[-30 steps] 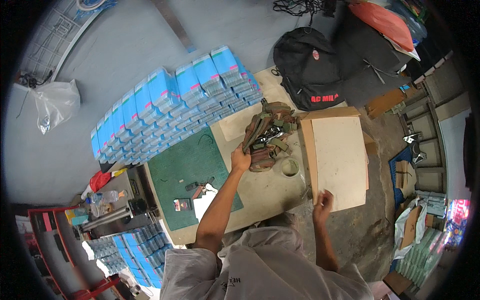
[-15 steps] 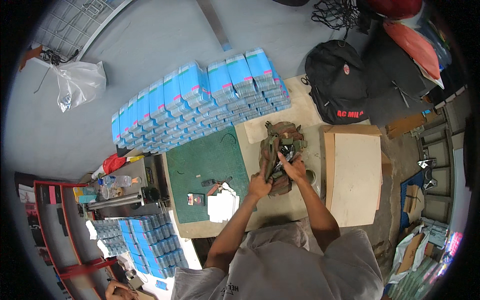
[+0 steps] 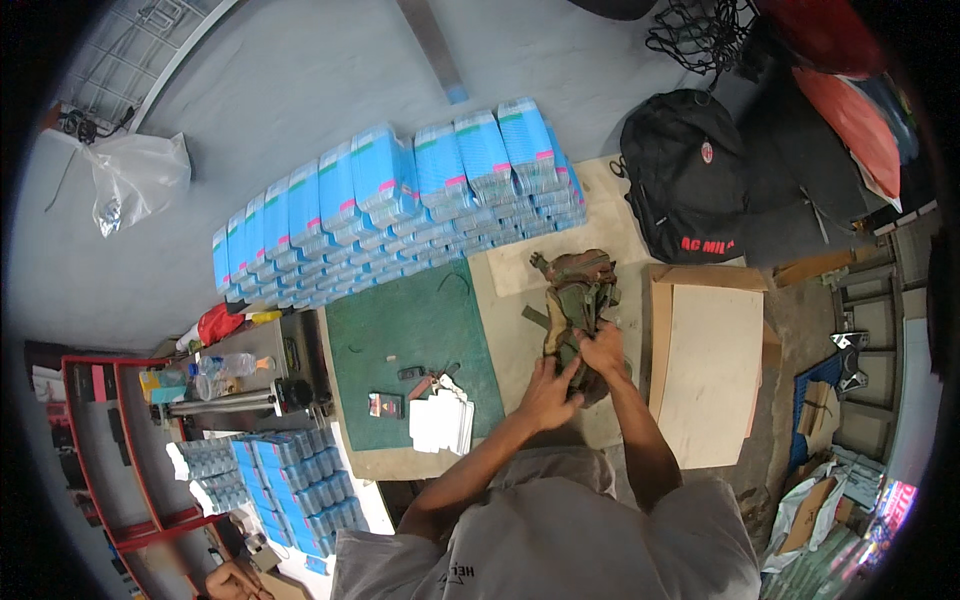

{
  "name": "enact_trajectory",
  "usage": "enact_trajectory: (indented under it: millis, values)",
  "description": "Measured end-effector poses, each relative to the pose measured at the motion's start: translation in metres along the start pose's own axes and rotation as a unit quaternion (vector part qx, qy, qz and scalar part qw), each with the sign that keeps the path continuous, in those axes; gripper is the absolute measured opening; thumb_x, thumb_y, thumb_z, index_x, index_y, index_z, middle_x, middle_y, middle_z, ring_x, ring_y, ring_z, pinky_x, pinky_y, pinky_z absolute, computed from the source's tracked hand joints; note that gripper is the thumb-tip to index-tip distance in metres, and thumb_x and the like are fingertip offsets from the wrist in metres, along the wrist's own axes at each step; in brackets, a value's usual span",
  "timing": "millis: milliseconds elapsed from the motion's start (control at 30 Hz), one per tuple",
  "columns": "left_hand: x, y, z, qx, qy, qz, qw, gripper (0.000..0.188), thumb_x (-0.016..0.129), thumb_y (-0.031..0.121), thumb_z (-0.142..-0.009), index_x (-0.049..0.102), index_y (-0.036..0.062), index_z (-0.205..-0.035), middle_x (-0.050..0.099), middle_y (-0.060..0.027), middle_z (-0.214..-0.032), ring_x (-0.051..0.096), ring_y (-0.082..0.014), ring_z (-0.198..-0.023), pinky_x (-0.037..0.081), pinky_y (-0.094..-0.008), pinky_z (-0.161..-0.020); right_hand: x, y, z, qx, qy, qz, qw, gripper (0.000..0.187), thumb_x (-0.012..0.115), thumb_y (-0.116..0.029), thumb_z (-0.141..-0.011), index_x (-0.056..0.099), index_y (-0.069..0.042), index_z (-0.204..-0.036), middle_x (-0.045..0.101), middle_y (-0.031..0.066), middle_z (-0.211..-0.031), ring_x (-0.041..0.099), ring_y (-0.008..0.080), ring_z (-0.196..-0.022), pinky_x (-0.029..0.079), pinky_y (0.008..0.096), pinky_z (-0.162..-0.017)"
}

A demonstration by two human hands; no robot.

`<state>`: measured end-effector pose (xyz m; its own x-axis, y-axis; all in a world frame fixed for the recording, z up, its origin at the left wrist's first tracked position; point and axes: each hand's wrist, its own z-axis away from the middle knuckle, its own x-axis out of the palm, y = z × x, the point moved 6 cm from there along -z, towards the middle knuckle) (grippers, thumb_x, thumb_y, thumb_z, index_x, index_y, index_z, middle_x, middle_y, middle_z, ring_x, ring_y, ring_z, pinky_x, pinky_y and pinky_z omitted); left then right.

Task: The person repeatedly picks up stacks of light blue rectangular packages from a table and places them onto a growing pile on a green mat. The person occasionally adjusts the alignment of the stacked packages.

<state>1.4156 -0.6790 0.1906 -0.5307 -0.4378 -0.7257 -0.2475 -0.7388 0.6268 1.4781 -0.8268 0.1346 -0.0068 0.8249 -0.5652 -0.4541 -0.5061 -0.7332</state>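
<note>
Tabletop (image 3: 512,350), both hands (image 3: 548,398) (image 3: 603,352) on camouflage bag (image 3: 582,298), red-lettered black backpack (image 3: 688,185) nearby

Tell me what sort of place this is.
Probably a small workshop or packing room: stacked blue bundles line the far side of a worktable, a green cutting mat lies on it, and a red-framed shelf stands to the left.

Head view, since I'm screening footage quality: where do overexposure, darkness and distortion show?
In the head view, the white sheets on the green mat look washed out; corners go black, and the red rack bows near the left rim.
</note>
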Motion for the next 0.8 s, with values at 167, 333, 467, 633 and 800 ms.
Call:
enact_trajectory:
  millis: [167,333,467,633,800]
  values:
    - [-0.052,0.026,0.030,0.112,0.078,0.224,0.965,0.079,0.067,0.030,-0.093,0.027,0.0042,-0.155,0.046,-0.0304,-0.133,0.044,-0.0452,-0.126,0.036,-0.0502,-0.109,-0.058,-0.036,0.021,-0.056,0.008,-0.105,0.993,0.027,0.071,-0.013,-0.084,0.072,0.003,-0.106,0.074,0.0218,-0.100,0.072,0.0343,-0.093,0.054,0.0383,-0.084]
    - [-0.074,-0.004,0.052,0.032,0.109,0.184,0.976,0.073,0.068,0.027,-0.093,0.033,0.0004,-0.151,0.048,-0.0266,-0.139,0.046,-0.0402,-0.130,0.037,-0.0465,-0.109,-0.126,-0.069,0.015,-0.106,0.050,-0.113,0.987,0.021,0.072,-0.005,-0.084,0.071,0.007,-0.101,0.074,0.0213,-0.100,0.071,0.0238,-0.093,0.053,0.0356,-0.081]
    - [-0.081,-0.048,0.069,-0.011,0.159,0.184,0.970,0.073,0.071,0.029,-0.091,0.037,0.0000,-0.149,0.057,-0.0248,-0.133,0.054,-0.0371,-0.125,0.041,-0.0461,-0.106,-0.159,-0.103,-0.031,-0.161,0.125,0.110,0.973,0.024,0.070,-0.009,-0.083,0.070,0.006,-0.102,0.071,0.0277,-0.099,0.070,0.0401,-0.093,0.054,0.0437,-0.081]
    - [-0.075,-0.086,0.082,-0.091,0.169,0.205,0.960,0.074,0.073,0.032,-0.090,0.039,-0.0009,-0.148,0.061,-0.0240,-0.130,0.061,-0.0339,-0.117,0.046,-0.0452,-0.101,-0.134,-0.106,-0.156,-0.113,0.156,0.288,0.938,0.033,0.074,-0.024,-0.079,0.066,0.004,-0.095,0.068,0.0261,-0.092,0.067,0.0427,-0.094,0.054,0.0495,-0.085]
    - [-0.056,-0.108,0.096,-0.177,0.118,0.201,0.956,0.070,0.072,0.036,-0.091,0.046,-0.0051,-0.142,0.059,-0.0277,-0.131,0.060,-0.0372,-0.122,0.048,-0.0438,-0.101,-0.099,-0.052,-0.247,-0.088,0.111,0.304,0.942,0.041,0.077,-0.033,-0.080,0.066,0.003,-0.096,0.066,0.0276,-0.103,0.065,0.0422,-0.102,0.052,0.0496,-0.092]
